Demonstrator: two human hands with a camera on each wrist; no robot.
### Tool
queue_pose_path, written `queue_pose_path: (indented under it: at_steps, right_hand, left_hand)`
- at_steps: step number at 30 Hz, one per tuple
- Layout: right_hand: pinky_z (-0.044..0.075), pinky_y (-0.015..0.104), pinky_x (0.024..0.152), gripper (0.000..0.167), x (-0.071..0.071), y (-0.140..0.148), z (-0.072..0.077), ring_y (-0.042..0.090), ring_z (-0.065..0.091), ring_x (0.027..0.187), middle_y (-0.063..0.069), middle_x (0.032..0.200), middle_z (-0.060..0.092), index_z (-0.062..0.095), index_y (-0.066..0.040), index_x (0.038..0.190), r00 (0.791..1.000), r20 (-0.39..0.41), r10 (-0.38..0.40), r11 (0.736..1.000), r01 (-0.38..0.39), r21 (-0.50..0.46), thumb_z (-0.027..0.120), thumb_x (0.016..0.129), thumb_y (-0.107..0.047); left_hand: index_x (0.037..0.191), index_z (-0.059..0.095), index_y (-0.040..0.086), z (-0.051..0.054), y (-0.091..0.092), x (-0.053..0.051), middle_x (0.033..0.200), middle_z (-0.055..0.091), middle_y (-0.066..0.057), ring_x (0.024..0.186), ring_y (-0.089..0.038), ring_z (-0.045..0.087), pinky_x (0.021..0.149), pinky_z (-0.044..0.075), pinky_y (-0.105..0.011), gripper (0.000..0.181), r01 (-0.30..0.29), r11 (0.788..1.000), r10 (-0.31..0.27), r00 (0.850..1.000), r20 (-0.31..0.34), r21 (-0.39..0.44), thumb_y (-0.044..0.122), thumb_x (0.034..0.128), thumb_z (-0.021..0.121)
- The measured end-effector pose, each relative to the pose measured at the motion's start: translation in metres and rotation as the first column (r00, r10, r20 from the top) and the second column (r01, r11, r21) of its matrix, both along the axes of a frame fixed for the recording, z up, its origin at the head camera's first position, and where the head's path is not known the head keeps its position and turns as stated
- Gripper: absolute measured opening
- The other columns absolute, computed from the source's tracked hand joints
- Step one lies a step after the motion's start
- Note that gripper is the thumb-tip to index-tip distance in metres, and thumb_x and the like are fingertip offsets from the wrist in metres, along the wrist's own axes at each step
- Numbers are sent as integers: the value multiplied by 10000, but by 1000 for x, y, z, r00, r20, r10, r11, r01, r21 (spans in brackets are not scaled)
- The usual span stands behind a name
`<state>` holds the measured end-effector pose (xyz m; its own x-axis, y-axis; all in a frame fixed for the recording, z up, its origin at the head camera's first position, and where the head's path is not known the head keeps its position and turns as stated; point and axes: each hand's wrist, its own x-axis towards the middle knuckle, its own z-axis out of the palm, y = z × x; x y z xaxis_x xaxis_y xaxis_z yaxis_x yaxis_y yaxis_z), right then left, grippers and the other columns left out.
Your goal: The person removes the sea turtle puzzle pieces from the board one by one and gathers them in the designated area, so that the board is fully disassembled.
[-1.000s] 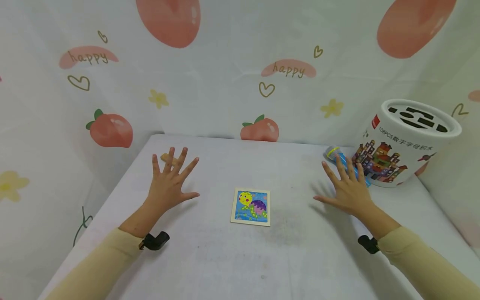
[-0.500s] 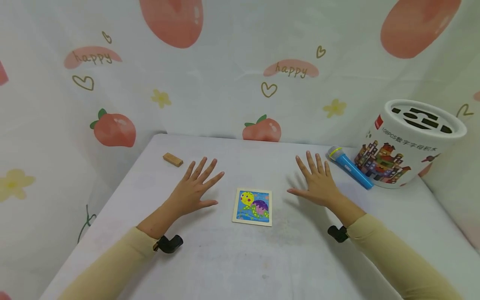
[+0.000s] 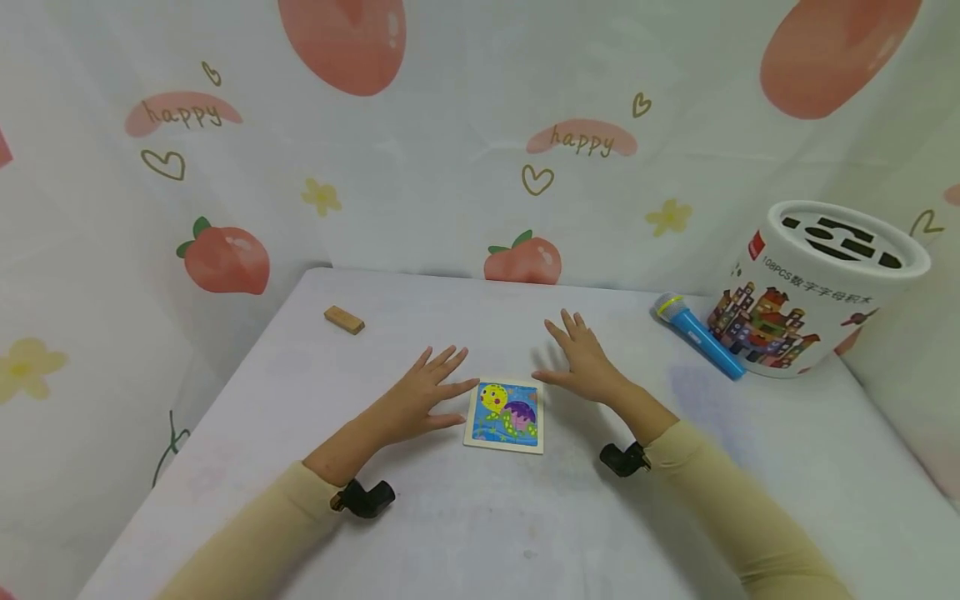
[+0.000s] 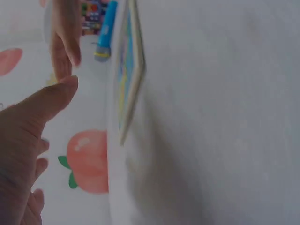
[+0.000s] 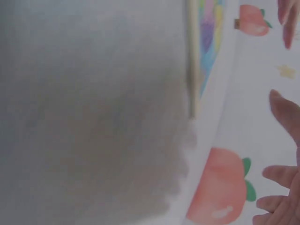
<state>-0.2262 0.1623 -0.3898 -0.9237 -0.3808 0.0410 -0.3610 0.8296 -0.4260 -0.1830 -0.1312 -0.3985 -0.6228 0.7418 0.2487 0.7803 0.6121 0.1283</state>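
A square picture puzzle (image 3: 504,415) with a light frame lies flat near the middle of the table, showing a yellow and purple turtle. At its left edge hovers the left hand (image 3: 416,403), fingers spread, holding nothing. The right hand (image 3: 588,363) is raised just beyond the puzzle's upper right corner, its fingers apart and empty. In the left wrist view the puzzle (image 4: 129,70) appears edge-on beside the left hand (image 4: 28,126). The right wrist view shows part of the puzzle (image 5: 207,47) and the right hand (image 5: 286,173).
A wooden block (image 3: 344,320) lies at the back left of the table. At the back right, a blue toy microphone (image 3: 700,337) lies beside a large white bucket (image 3: 813,287) with a slotted lid. A patterned cloth (image 3: 420,150) hangs behind the table.
Both hands have moved inward from the sides toward the puzzle, uncovering the wooden block and the microphone. The puzzle has stayed in its place on the table.
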Motion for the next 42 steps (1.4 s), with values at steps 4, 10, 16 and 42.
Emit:
queue_pose_path:
  at_steps: [4,10,16,42]
  right_hand:
    - [90,613,1117,797,1,-15,0,439,18,1423,232,1547,104,362,-41,1429,1000,-2,31,999,-31,-37,707,798,-384]
    - [55,610,1122,721,0,-31,2,433,65,1422,234,1529,185,437,-23,1380,996,34,79,992,-75,-98,730,794,-324]
    - [235,550,1111,637,-2,-46,1,382,364,1321,216,1368,455,498,-2,1326,994,76,85,991,-76,-107,741,795,-254]
    - [523,256,734,219,-7,-76,-26,122,602,796,90,925,695,706,-3,972,939,314,142,947,-36,-319,734,795,-128]
  left_hand:
    - [1311,555,120,0,12,3,1471,352,-204,1380,-374,292,1108,196,-583,543,13,996,-25,990,137,92,308,823,701]
    - [1262,602,124,-5,23,5,1502,265,-233,1412,-378,207,1128,134,-575,459,-61,996,36,936,351,61,276,838,690]
    - [1241,618,114,-11,29,7,1511,219,-251,1418,-396,166,1135,152,-550,446,-121,991,75,856,511,56,262,829,703]
    - [1337,525,127,-24,30,8,1523,166,-243,1431,-364,135,1108,273,-503,563,-104,995,82,835,544,10,353,843,672]
